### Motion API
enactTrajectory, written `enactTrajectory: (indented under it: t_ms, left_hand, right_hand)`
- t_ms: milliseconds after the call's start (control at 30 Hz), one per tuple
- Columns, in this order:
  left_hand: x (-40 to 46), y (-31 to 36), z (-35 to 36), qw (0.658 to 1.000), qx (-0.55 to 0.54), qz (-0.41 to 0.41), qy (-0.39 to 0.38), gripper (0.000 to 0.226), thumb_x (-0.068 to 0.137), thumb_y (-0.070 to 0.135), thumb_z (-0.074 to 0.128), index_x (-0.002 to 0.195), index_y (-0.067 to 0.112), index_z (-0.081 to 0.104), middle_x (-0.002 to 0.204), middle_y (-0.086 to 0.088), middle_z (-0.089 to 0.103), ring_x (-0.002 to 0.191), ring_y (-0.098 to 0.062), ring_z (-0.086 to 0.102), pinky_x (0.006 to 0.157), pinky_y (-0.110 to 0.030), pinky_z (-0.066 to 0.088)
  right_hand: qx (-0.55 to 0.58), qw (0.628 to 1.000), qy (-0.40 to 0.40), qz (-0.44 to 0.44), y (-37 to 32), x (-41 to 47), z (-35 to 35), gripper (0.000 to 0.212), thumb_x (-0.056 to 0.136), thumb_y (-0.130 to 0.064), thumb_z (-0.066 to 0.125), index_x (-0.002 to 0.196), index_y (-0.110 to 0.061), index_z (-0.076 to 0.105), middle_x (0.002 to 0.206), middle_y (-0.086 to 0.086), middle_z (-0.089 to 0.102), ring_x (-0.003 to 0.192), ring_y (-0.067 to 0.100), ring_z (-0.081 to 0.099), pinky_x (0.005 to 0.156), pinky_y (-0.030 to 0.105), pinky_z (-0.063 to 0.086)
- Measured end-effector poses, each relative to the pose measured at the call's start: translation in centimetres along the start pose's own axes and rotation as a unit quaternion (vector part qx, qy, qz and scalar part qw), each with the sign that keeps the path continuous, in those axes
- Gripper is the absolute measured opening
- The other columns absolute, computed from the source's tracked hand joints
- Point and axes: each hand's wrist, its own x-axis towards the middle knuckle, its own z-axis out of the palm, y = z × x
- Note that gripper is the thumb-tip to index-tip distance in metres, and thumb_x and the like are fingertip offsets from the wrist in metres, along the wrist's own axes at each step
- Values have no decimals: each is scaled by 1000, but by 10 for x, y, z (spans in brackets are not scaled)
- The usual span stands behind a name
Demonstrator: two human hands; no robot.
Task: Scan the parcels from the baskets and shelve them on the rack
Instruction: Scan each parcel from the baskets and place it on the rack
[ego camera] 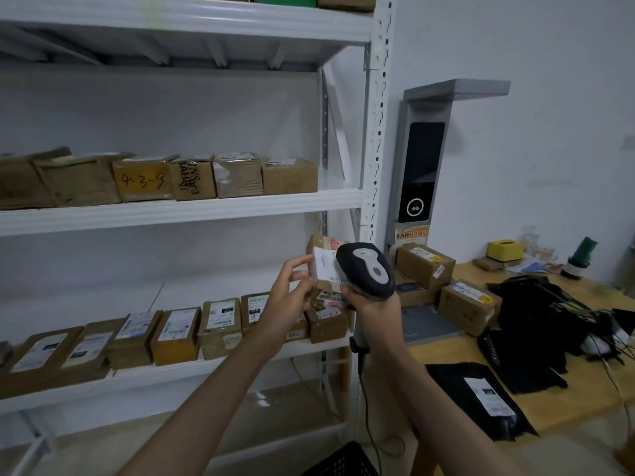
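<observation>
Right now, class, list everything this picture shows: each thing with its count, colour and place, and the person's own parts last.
rack: one, white metal, left and centre.
boxes on middle shelf: about seven, brown cardboard, in a row.
parcels on lower shelf: about nine, brown with white labels, in a row.
held parcel: one, brown with white label, in front of the rack post.
barcode scanner: one, black and grey, corded, aimed at the held parcel.
wall terminal: one, grey with black screen, right of the rack.
table: one, wooden, right.
boxes on table: about three, brown.
black mailer bag: one, white label, near table edge.
yellow box: one, far table end.
left hand: grips the held parcel.
right hand: grips the barcode scanner.
</observation>
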Motion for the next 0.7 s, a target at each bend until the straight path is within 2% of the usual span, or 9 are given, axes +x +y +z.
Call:
enactTrajectory:
  t_ms: [67, 133, 200, 267, 333, 433, 567, 633, 700]
  left_hand:
    - [9, 11, 0, 1000, 11, -1, -9, 23, 100, 33, 60, 120, 44, 60, 121, -2, 66, 95, -8, 73, 73, -25, 60]
    - [20, 20, 2, 999, 26, 2, -21, 31, 93, 35, 71, 119, 44, 56, 119, -1, 66, 92, -9, 74, 71, -24, 60]
    - [36, 30, 7, 999, 31, 1, -24, 42, 88, 28, 78, 118, 43, 53, 115, -2, 66, 89, -14, 75, 70, -26, 60]
    - [54, 38, 13, 999, 21, 8, -32, 45, 87, 21, 78, 117, 41, 52, 113, -3, 67, 87, -15, 76, 69, -26, 61]
    - [75, 48, 18, 999, 8, 22, -42, 46, 88, 18, 77, 119, 41, 50, 113, -6, 68, 89, -14, 75, 72, -28, 61]
    - [114, 72, 26, 998, -9, 39, -48, 47, 92, 13, 71, 124, 38, 46, 121, -9, 69, 93, -19, 75, 71, -27, 61]
    - [174, 105, 43, 997, 29, 62, -33, 51, 94, 6, 66, 129, 35, 42, 145, -8, 52, 102, -22, 68, 62, -24, 60]
    - [203, 115, 50, 995, 75, 63, -8, 52, 96, 4, 63, 135, 32, 45, 145, -11, 45, 101, -23, 66, 65, -29, 63]
    - [229, 120, 57, 983, 166, 73, 23, 48, 98, 7, 59, 139, 29, 50, 140, -11, 34, 106, -26, 62, 75, -27, 62]
  right_hand:
    - [23, 1000, 14, 2, -2, 6, 5, 52, 85, 1, 77, 133, -6, 59, 120, 6, 71, 110, 19, 69, 92, 36, 60]
    - [39, 999, 20, 6, -4, 14, 10, 52, 85, 1, 77, 134, -5, 59, 121, 9, 71, 110, 23, 70, 93, 41, 60]
    - [41, 999, 27, 1, -8, 24, 13, 48, 85, 4, 76, 130, -7, 62, 115, 7, 74, 105, 21, 72, 90, 41, 61]
    - [34, 999, 33, -15, -16, 37, 14, 40, 84, 4, 76, 118, -14, 68, 103, -3, 78, 97, 11, 73, 84, 33, 62]
    - [32, 998, 40, -27, -26, 53, 15, 39, 82, 1, 78, 113, -21, 69, 103, -6, 78, 100, 9, 71, 87, 30, 57]
    - [40, 996, 67, -45, -39, 79, 18, 35, 83, -4, 78, 104, -31, 68, 105, -4, 76, 104, 14, 69, 95, 38, 55]
    - [60, 993, 99, -31, -44, 103, 18, 33, 85, -9, 77, 116, -17, 68, 109, 13, 73, 110, 36, 65, 101, 58, 52]
    - [56, 993, 99, -29, -40, 109, 15, 26, 85, -8, 76, 107, -20, 71, 99, 13, 74, 103, 39, 67, 96, 61, 54]
    - [45, 994, 92, -32, -34, 110, 11, 27, 85, -5, 75, 93, -31, 72, 91, 5, 75, 98, 35, 69, 93, 56, 57]
